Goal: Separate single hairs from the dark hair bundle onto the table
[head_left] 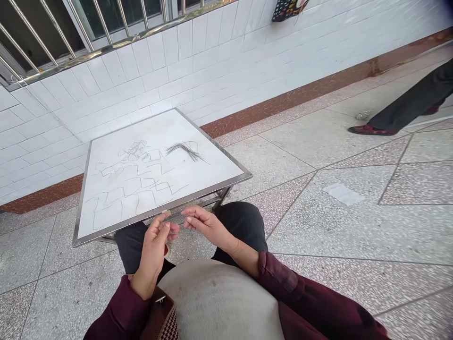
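Observation:
My left hand [155, 245] is at the near edge of a white table [212, 175], its thumb and fingers curled together around one end of a thin dark wire [175, 216]. Something tan is wrapped on one of its fingertips. Just to the right, my right hand [208, 227] has thumb and forefinger close together near the wire's other end. On the tabletop several bent thin wires [141, 189] are spread out at the left and front. A tangled clump of wires [136, 150] lies farther back, and a bundle of straighter dark wires [184, 149] lies to its right.
Behind the table stands a white tiled wall [219, 66] with a barred window [88, 28]. A person's leg and dark red shoe [375, 129] are at the right. A white paper [343, 193] lies on the speckled floor. My knees are under the table's near edge.

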### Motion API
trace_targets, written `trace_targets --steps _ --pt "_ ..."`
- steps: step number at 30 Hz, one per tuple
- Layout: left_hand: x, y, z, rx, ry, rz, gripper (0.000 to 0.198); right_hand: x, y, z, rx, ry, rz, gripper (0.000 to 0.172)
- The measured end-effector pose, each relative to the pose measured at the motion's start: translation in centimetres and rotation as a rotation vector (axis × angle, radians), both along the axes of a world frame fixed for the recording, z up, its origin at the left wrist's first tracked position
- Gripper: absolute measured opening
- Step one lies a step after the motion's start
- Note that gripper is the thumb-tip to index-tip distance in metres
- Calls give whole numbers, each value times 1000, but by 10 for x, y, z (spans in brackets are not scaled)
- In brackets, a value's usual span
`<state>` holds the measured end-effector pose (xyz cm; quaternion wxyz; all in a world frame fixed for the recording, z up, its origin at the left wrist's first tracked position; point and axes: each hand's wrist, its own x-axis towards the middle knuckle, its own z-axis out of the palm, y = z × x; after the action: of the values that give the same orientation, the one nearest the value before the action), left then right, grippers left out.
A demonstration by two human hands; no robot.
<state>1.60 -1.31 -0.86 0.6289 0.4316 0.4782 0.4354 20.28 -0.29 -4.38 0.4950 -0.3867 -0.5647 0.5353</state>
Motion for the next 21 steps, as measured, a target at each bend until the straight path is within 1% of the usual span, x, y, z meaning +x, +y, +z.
trace_targets --steps 3,6,9,13,15,18,21 --pt "-2 1 1 -8 -43 49 45 -1 0 -3 -13 5 50 26" --pt "-4 1 2 -1 -57 73 46 -2 1 -7 -35 30 73 27" --pt "-4 1 3 17 -49 75 46 -3 1 -8 -63 59 89 28" --pt "-4 0 4 51 -3 49 46 -7 -1 -4 -79 83 101 26" --pt "-4 -1 4 61 33 33 45 -8 -1 -2 -59 34 81 25" --pt "-4 -1 5 56 79 10 46 -9 -3 2 9 -113 28 22" --pt "-3 -1 7 40 58 -7 48 -8 -4 6 75 -213 -16 19"
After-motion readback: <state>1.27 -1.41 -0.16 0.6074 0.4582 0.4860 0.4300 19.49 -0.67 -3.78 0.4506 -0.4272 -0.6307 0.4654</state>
